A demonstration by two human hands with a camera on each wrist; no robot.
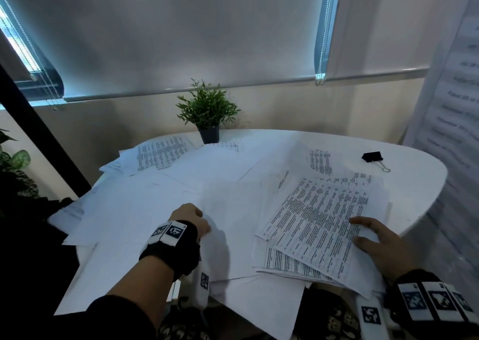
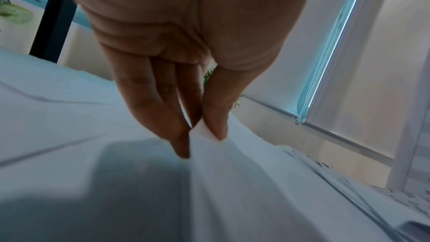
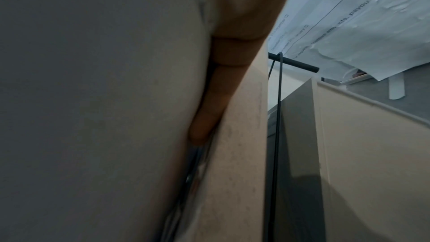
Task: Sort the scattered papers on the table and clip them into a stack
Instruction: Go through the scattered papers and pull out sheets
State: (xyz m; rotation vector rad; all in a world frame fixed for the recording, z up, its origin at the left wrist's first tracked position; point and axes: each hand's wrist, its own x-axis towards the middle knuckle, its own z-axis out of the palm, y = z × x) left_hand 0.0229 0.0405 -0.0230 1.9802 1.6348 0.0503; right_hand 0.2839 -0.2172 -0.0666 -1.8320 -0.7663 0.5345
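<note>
Many white sheets lie scattered over the white table [image 1: 414, 189], some printed, some blank. My left hand [image 1: 199, 218] pinches the corner of a blank sheet [image 1: 230, 218] near the table's middle; in the left wrist view the thumb and fingers of that hand [image 2: 200, 135] hold the lifted corner of the blank sheet [image 2: 232, 172]. My right hand [image 1: 359, 232] grips the near right edge of a loose stack of printed papers [image 1: 318, 218], digits on top. In the right wrist view a finger [image 3: 209, 113] lies under the paper [image 3: 104, 98]. A black binder clip [image 1: 373, 157] rests at the far right.
A small potted plant [image 1: 208, 117] stands at the table's far edge against the wall. A large printed poster [image 1: 451, 93] hangs at the right. Leafy plants [image 1: 13, 163] and a dark post stand to the left. The table's rounded edge curves close to the clip.
</note>
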